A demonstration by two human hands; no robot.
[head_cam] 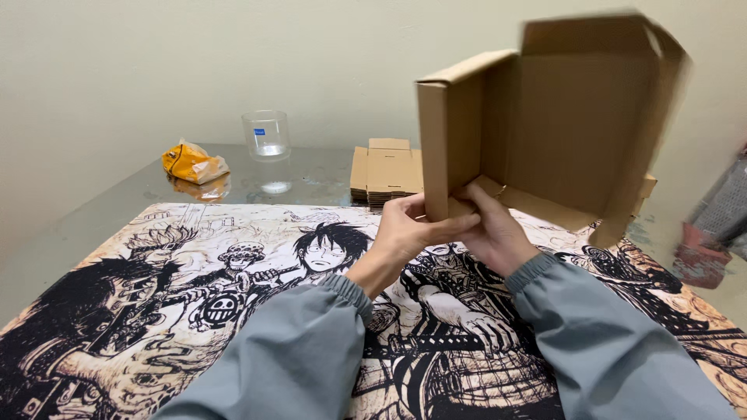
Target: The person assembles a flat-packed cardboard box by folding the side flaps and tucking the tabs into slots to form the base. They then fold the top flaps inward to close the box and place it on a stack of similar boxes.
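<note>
Printed mat [194,311], cardboard box [560,117] raised, both hands [451,229] gripping its corner

I see 1 brown cardboard box [560,117], half folded and raised above the table, its open inside facing me and its lid flap standing up. Behind it lies a stack of flat brown box blanks [387,173]. Far left, a crumpled yellow wrapper [193,163] sits beside a clear glass carrying a small blue label [259,131].
</note>
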